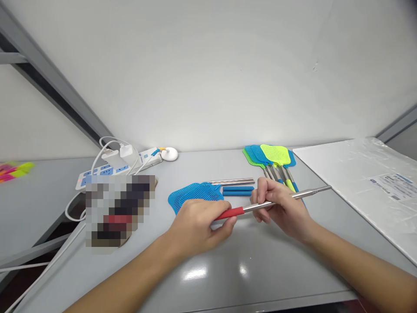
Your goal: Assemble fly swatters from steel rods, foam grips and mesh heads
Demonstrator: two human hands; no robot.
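Rod (276, 202), red-gripped: left hand (195, 226) clasps grip, right hand (276, 208) pinches shaft; blue swatter head (192, 193) lies behind on surface (228, 261).

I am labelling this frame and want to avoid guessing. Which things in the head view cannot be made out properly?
- Pixelated object, head view: a blur mosaic hides what it is.
- Red grip of the metal rod: its near end is hidden inside the left hand.
- Printed label on the plastic-wrapped sheet: text too small.
- Bright items at the left edge: cut off by the frame.
- Handles of the fly swatter stack: covered by the right hand.
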